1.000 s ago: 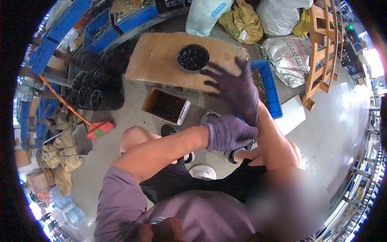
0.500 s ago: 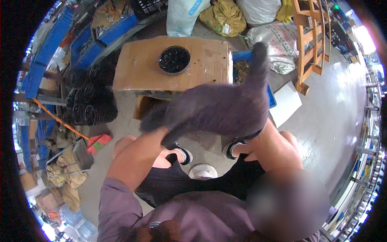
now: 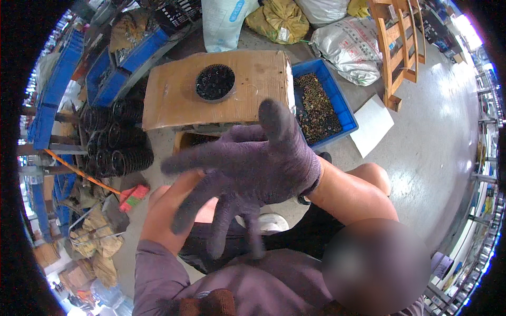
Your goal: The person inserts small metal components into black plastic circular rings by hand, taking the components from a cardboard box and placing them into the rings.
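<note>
My right hand [image 3: 274, 174], in a dark purple-grey knit glove, is raised over my lap with thumb and fingers spread. It holds nothing. Behind it, my left hand [image 3: 242, 132] wears a matching glove; only a strip of it shows, its fingers hidden. Just ahead of both hands lies a brown cardboard box [image 3: 168, 100] with a flat top. On this top stands a round clear dish [image 3: 215, 83] full of small black ring-like parts. To the right of the box, a blue plastic bin [image 3: 345, 113] holds small brass-coloured pieces and some dark ones.
Stacked black wire coils [image 3: 129, 160] stand on the left, near an orange-handled broom [image 3: 132, 197]. Full sacks [image 3: 348, 50] line the back beside a wooden pallet [image 3: 392, 58]. A white sheet [image 3: 372, 125] lies on the floor right of the blue bin.
My right hand has turned and spread its fingers, now covering most of my left hand. The blue bin has come into fuller view. The whole scene has shifted slightly left.
</note>
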